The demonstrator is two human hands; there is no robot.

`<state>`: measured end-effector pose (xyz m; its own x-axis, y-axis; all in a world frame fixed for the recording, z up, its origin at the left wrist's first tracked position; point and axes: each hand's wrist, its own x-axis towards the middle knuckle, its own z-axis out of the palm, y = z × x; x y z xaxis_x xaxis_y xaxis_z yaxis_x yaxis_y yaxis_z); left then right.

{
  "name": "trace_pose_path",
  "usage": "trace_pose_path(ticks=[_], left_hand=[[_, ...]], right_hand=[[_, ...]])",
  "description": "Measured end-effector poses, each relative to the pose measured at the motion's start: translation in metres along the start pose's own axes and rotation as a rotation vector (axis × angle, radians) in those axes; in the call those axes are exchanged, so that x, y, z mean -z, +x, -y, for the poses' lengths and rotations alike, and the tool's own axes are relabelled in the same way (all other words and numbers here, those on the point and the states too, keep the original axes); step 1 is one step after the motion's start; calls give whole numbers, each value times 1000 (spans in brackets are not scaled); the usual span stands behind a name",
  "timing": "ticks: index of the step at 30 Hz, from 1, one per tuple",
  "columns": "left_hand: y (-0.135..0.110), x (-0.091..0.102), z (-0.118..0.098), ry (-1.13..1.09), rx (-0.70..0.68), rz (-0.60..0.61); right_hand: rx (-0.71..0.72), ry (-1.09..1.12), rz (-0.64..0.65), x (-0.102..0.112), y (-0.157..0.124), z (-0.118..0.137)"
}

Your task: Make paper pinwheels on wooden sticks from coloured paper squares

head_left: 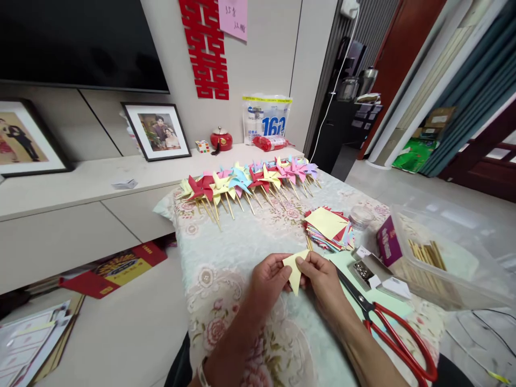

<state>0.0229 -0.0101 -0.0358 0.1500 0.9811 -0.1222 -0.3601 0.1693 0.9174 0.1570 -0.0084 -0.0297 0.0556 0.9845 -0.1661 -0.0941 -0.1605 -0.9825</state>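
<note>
Between my two hands is a piece of pale yellow paper point(295, 269), folded into a pointed shape above the flowered tablecloth point(226, 258). My left hand point(269, 277) pinches its left side with thumb and fingers. On the other side, my right hand point(320, 271) grips the paper's right corner. Just beyond the hands lies a stack of coloured paper squares point(328, 228), a yellow one on top. To the right of my right hand, red-handled scissors point(366, 306) rest on pale green paper point(342, 262), beside a small open box of metal fasteners point(365, 270).
Rows of paper pinwheels point(242, 180) on sticks lie along the table's far side. A clear plastic bin point(451, 290) with wooden sticks point(427, 255) stands at the right, near a round clear container point(362, 216). Behind is a cabinet point(161, 174) with framed photos point(157, 131).
</note>
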Motion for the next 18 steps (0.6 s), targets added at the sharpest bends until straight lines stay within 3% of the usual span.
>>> trace_pose_path(ticks=[7, 18], left_hand=[[-7, 1, -5, -193, 48, 22], [-7, -1, -6, -182, 34, 23]], right_hand=[[-159, 342, 61, -2, 0, 2], [-154, 347, 71, -5, -2, 2]])
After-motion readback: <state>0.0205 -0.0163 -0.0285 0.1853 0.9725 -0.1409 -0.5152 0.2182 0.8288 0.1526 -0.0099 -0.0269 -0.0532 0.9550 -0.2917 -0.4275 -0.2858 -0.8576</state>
